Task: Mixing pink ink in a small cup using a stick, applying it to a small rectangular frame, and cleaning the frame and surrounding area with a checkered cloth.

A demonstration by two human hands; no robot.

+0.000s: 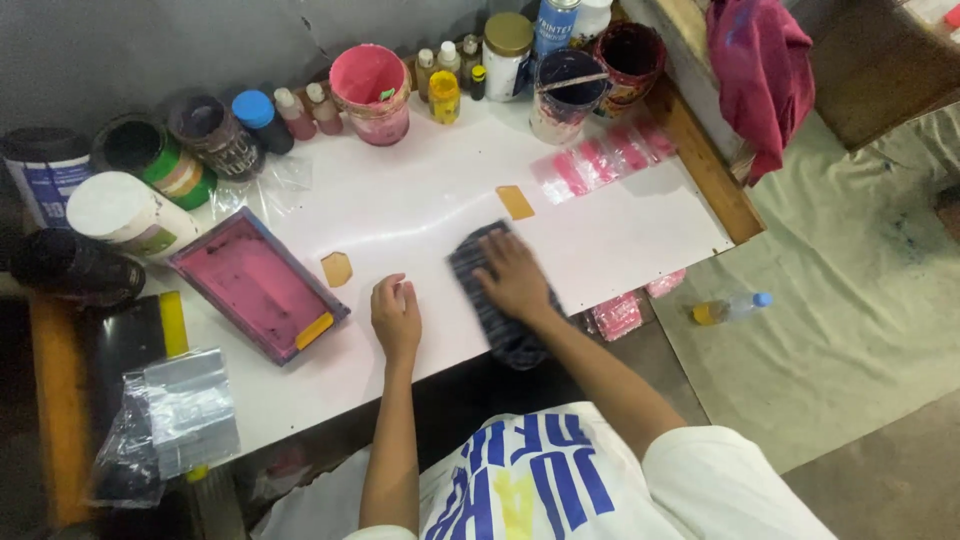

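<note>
On the near part of the white bench [620, 240], the right hand [512, 277] lies flat with open fingers on a dark striped cloth [500, 310], which hangs a little over the front edge. Just beside it, the left hand [396, 315] rests on the bench surface with the fingers curled into a loose fist and holds nothing. To the left of this hand lies a printing frame [258, 285] with a pink screen and a small yellow piece on its near corner. Two small tan cards [337, 269] [515, 202] lie on the white surface further away. Pink plastic packets [600, 160] lie near the right end. At the far edge stand paint pots [372, 92], small bottles [445, 95] and tins in a row.
</note>
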